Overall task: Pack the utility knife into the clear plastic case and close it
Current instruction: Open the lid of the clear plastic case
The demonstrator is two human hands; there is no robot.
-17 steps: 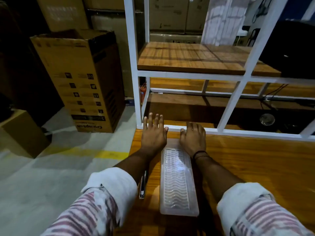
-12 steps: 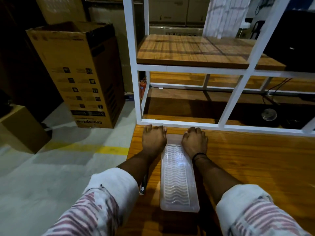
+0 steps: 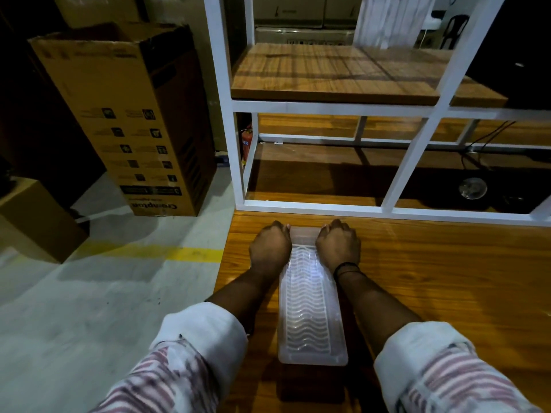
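Note:
A long clear plastic case [image 3: 310, 308] with a wavy ribbed lid lies lengthwise on the wooden table [image 3: 447, 278], between my forearms. My left hand [image 3: 269, 248] grips the case's far left corner, fingers curled down over the end. My right hand [image 3: 338, 247], with a black band at the wrist, does the same at the far right corner. The lid looks down. I cannot see the utility knife; my left forearm and rolled sleeve cover the table strip to the left of the case.
A white metal shelf frame [image 3: 313, 207] with wooden boards stands right behind the hands. The table's left edge drops to a grey floor with a yellow line [image 3: 179, 253]. On the floor stand a tall cardboard box [image 3: 128, 114] and a smaller one [image 3: 32, 222].
Both hands lay flat with fingers spread at the case's far end; the fingers have now curled into a grip over that end. The knife beside my left forearm has gone out of sight.

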